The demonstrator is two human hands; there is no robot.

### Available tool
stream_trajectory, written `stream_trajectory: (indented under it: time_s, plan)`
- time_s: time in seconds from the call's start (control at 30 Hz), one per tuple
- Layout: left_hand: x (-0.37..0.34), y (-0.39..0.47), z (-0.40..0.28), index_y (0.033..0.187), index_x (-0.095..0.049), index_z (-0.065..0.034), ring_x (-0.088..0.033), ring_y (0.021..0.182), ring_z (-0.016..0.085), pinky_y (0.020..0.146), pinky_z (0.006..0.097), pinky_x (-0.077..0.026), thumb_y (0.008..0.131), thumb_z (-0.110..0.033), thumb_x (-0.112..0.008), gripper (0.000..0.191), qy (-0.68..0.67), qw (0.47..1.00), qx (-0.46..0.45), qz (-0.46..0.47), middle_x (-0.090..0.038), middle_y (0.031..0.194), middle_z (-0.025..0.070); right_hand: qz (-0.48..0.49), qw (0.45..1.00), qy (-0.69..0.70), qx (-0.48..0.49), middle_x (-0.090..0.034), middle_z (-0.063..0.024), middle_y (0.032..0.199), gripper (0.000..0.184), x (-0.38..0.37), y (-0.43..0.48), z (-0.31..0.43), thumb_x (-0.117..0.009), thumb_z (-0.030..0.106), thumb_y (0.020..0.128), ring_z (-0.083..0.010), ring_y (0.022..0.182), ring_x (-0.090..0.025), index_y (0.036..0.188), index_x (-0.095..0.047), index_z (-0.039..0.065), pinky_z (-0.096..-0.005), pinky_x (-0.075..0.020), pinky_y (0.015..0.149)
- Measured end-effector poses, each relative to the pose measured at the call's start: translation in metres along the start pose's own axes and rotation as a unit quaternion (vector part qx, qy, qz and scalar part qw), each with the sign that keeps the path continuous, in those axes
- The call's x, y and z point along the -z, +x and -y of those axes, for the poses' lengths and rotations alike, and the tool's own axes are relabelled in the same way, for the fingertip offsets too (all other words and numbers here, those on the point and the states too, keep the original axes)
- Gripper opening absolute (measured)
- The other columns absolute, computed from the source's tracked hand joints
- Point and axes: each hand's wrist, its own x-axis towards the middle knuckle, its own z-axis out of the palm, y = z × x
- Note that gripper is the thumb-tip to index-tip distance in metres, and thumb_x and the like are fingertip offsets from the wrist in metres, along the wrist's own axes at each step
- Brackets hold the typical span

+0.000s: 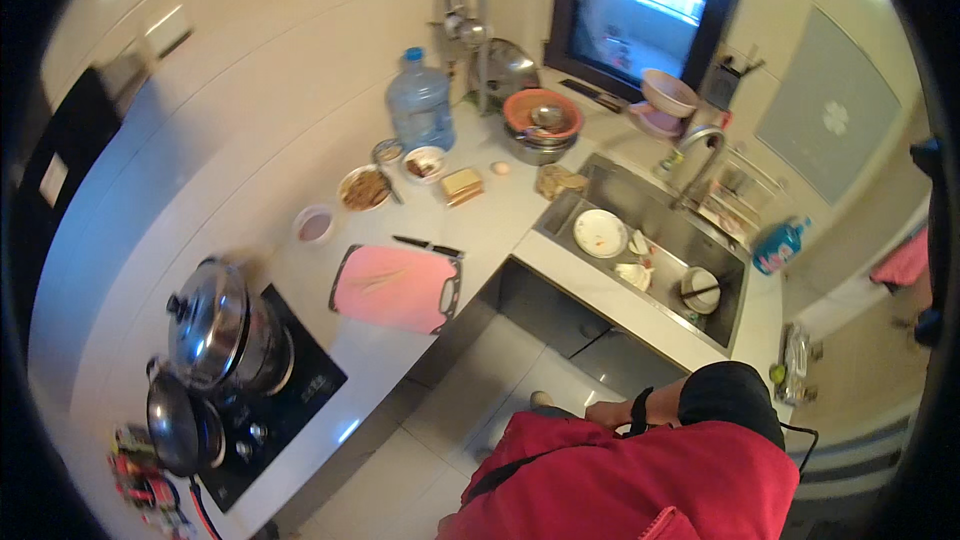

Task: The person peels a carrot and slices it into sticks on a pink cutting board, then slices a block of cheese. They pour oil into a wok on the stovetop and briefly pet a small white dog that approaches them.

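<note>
My right hand (606, 413), with a black band on the wrist, hangs low beside the red apron (645, 472). Its fingers are partly hidden, so any grip is unclear. At the apron's left edge a sliver of skin, perhaps my left hand (445, 522), just shows. Before me a pink cutting board (396, 286) with thin pale strips on it lies on the white counter (375, 352). A dark-handled knife (427, 246) rests just behind the board. The steel sink (667, 210) holds a white plate (600, 232), food scraps (634, 275) and a bowl (700, 291).
A lidded steel pot (210, 326) and a dark pan (172, 420) stand on the black cooktop (300, 360). Behind the board are bowls of food (365, 188), sliced bread (462, 187), an egg (500, 167) and a blue water jug (421, 105). A detergent bottle (780, 246) stands by the sink.
</note>
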Motion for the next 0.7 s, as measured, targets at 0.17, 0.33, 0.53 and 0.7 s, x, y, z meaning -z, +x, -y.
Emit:
stream_trajectory:
  time_s: [0.17, 0.33, 0.53, 0.7]
  plan:
    - [0.04, 0.029, -0.079, 0.13, -0.043, 0.0, -0.064, 0.094, 0.024, 0.078, 0.0392, -0.055, 0.094, -0.03, -0.056, 0.049, 0.053, 0.998, -0.022, -0.029, -0.058, 0.119, 0.0161, -0.126, 0.976, 0.171, -0.052, -0.069, -0.0167, 0.084, 0.024, 0.019, -0.022, -0.038, -0.064, 0.018, 0.077, -0.0263, 0.08, -0.068, 0.096, -0.071, 0.004, -0.0363, -0.0538, 0.067]
    - [0.069, 0.046, -0.15, 0.136, -0.036, -0.0025, -0.065, 0.094, 0.026, 0.083, 0.0414, -0.055, 0.092, -0.022, -0.057, 0.052, -0.06, 0.997, -0.037, 0.022, -0.055, 0.124, 0.0202, -0.04, 0.913, 0.392, -0.104, -0.056, -0.0178, 0.126, 0.058, 0.057, -0.043, -0.073, -0.058, 0.033, 0.091, -0.0262, 0.095, -0.064, 0.142, -0.038, 0.013, -0.0406, -0.0578, 0.074]
    - [-0.012, 0.058, -0.207, 0.129, -0.045, -0.0028, -0.067, 0.082, 0.025, 0.077, 0.0393, -0.055, 0.09, -0.019, -0.056, 0.044, -0.016, 0.96, -0.05, 0.273, -0.063, 0.109, 0.0177, 0.096, 0.908, 0.392, 0.112, -0.066, -0.0084, 0.108, 0.043, 0.048, -0.05, -0.132, -0.059, 0.026, 0.09, -0.0172, 0.094, -0.058, 0.126, -0.054, 0.004, -0.0353, -0.0524, 0.076]
    - [-0.057, 0.041, -0.231, 0.124, -0.049, -0.0032, -0.067, 0.081, 0.025, 0.076, 0.039, -0.055, 0.089, -0.021, -0.056, 0.04, 0.081, 0.976, -0.02, 0.202, -0.064, 0.104, 0.0172, 0.04, 0.952, 0.2, 0.229, -0.065, -0.0089, 0.075, 0.019, 0.04, -0.039, -0.18, -0.064, 0.016, 0.078, -0.019, 0.069, -0.053, 0.084, -0.064, -0.002, -0.0403, -0.0441, 0.061]
